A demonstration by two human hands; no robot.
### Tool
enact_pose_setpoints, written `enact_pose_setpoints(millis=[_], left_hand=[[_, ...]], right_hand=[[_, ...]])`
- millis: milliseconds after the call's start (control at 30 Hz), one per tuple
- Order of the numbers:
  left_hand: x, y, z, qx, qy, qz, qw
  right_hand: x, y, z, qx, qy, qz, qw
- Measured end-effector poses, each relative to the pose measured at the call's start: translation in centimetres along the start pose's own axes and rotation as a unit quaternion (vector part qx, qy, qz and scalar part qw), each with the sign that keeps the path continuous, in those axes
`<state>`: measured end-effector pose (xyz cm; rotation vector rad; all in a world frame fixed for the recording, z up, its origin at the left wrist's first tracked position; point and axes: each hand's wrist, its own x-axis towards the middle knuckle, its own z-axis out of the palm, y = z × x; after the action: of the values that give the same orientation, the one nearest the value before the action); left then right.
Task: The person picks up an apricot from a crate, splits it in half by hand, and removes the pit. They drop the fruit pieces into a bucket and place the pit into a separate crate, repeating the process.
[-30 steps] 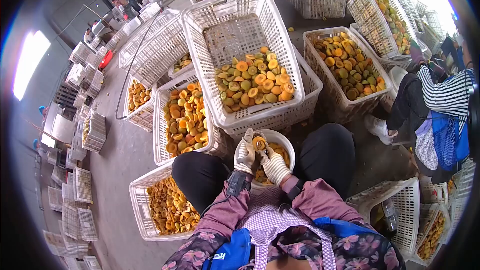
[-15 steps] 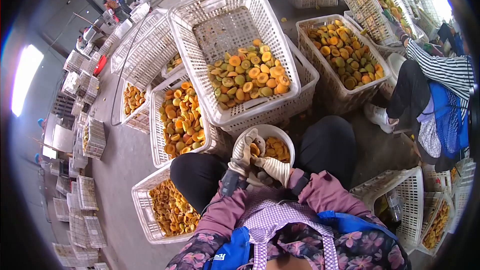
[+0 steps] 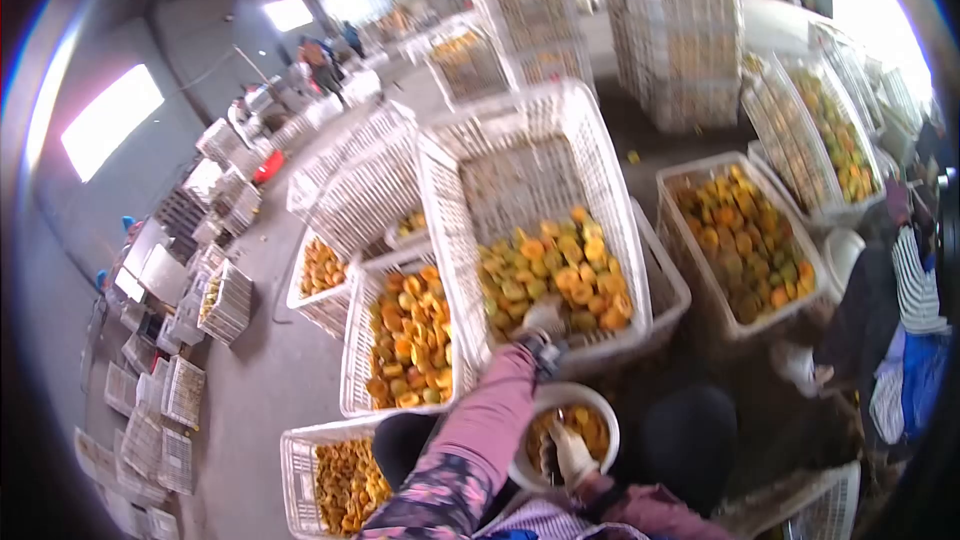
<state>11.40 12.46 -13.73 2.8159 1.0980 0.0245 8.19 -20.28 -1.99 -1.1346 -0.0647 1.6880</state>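
My left hand [image 3: 546, 318], in a pale glove, reaches into the near end of a white slatted crate [image 3: 632, 225]. It touches the halved apricot-like fruit [image 3: 545, 265] there; blur and fruit hide its fingertips. Lower down, my right hand [image 3: 574, 457], gloved as well, is over a white bucket [image 3: 606, 415] between my knees. Its fingers are closed, with something dark beside them that I cannot make out. Orange fruit pieces [image 3: 588, 428] lie inside the bucket.
Crates of halved fruit stand to the left [image 3: 410, 335] and right [image 3: 745, 240]. A crate of darker, shrivelled pieces [image 3: 345, 480] is at lower left. A co-worker in a striped sleeve [image 3: 918, 285] sits at right. Tall crate stacks [image 3: 690, 50] rise behind.
My left hand has left the bucket and moved forward into the fruit crate. My right hand stays at the bucket. The head view has tilted up, showing more of the far hall.
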Motion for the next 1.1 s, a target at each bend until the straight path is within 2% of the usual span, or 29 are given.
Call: enact_pose_setpoints(millis=[33, 100, 167, 200, 233, 267, 300, 333, 367, 400, 433, 500, 567, 600, 633, 700, 767, 833, 867, 900, 967, 1000, 1033, 1067, 1100], left_hand=[[-3.5, 3.8, -5.6, 0.002, 0.055, -0.050, 0.997], [-2.8, 4.8, -8.5, -0.059, -0.132, -0.091, 0.985], [-4.4, 5.1, -9.8, -0.069, -0.169, -0.098, 0.978], [-4.1, 2.2, -5.9, -0.104, -0.170, -0.091, 0.976], [-6.0, 3.2, -7.8, -0.144, -0.104, -0.121, 0.977], [-6.2, 2.5, -7.3, -0.165, -0.097, -0.095, 0.977], [-6.6, 1.8, -6.7, -0.185, -0.090, -0.068, 0.976], [-8.2, 2.4, -7.8, -0.259, -0.042, -0.045, 0.964], [-10.1, 3.4, -8.7, -0.259, -0.037, -0.049, 0.964], [-12.3, 4.7, -9.9, -0.464, 0.009, -0.005, 0.886], [-14.5, 6.0, -11.2, -0.644, 0.056, 0.044, 0.762], [-19.4, 8.9, -11.7, -0.813, 0.045, 0.056, 0.578], [-22.7, 10.8, -9.5, -0.760, 0.064, 0.019, 0.647], [-23.6, 10.9, -8.3, -0.491, 0.252, 0.134, 0.823], [-24.0, 10.7, -7.2, -0.492, 0.255, 0.135, 0.821], [-24.8, 10.5, -6.5, -0.478, 0.139, 0.012, 0.867], [-25.0, 9.7, -4.3, -0.437, 0.167, -0.006, 0.884], [-24.8, 10.0, -5.0, -0.660, 0.110, -0.146, 0.729], [-26.2, 10.6, -4.9, -0.572, 0.191, -0.135, 0.787], [-26.3, 10.5, -4.6, -0.573, 0.189, -0.135, 0.786], [-25.8, 10.0, -2.6, -0.688, 0.281, -0.060, 0.666], [-25.1, 8.3, 0.1, -0.796, 0.193, -0.073, 0.569], [-24.6, 8.1, 1.8, -0.650, 0.261, -0.088, 0.708], [-25.0, 8.0, 1.4, -0.845, 0.181, -0.086, 0.495], [-26.7, 11.3, -6.8, -0.881, 0.112, -0.094, 0.449]], right_hand=[[-0.3, -0.5, 0.1, 0.013, -0.009, 0.026, 1.000], [-0.4, -0.7, 0.1, 0.019, -0.003, 0.028, 0.999], [-0.9, -1.0, 0.3, 0.030, 0.011, 0.038, 0.999], [-1.2, -1.3, 0.5, 0.020, 0.017, 0.039, 0.999], [-1.5, -1.4, 0.7, 0.011, 0.023, 0.041, 0.999], [-0.8, -0.9, 0.3, 0.007, 0.021, 0.035, 0.999], [0.6, 0.1, -0.3, 0.000, 0.025, -0.014, 1.000], [0.9, 0.5, -0.3, -0.007, 0.028, -0.058, 0.998], [1.2, 0.6, -0.5, -0.012, 0.024, -0.059, 0.998], [1.1, -0.2, 0.0, 0.035, 0.034, -0.081, 0.996], [0.9, -0.8, 0.3, 0.083, 0.043, -0.104, 0.990], [0.4, -1.0, 0.3, 0.099, 0.025, -0.115, 0.988], [-0.3, -0.8, 0.2, 0.007, 0.002, -0.246, 0.969], [0.3, -0.3, -0.5, 0.003, 0.002, -0.247, 0.969], [1.7, 0.5, -1.4, -0.033, 0.027, -0.263, 0.964], [3.5, 1.8, -2.6, -0.070, 0.054, -0.280, 0.956], [4.0, 2.7, -3.2, -0.197, 0.038, -0.326, 0.924], [3.8, 3.3, -3.0, -0.183, 0.014, -0.343, 0.921], [4.1, 3.6, -3.3, -0.277, 0.030, -0.338, 0.899], [4.3, 4.0, -3.6, -0.369, 0.045, -0.329, 0.868], [1.8, 2.7, -1.7, -0.364, 0.061, -0.352, 0.860], [0.9, 2.6, -1.4, -0.349, 0.071, -0.357, 0.864], [0.0, 2.0, -0.9, -0.351, 0.070, -0.338, 0.871], [0.3, 2.3, -1.3, -0.416, 0.078, -0.385, 0.820], [0.6, 2.3, -1.3, -0.332, 0.058, -0.352, 0.873]])
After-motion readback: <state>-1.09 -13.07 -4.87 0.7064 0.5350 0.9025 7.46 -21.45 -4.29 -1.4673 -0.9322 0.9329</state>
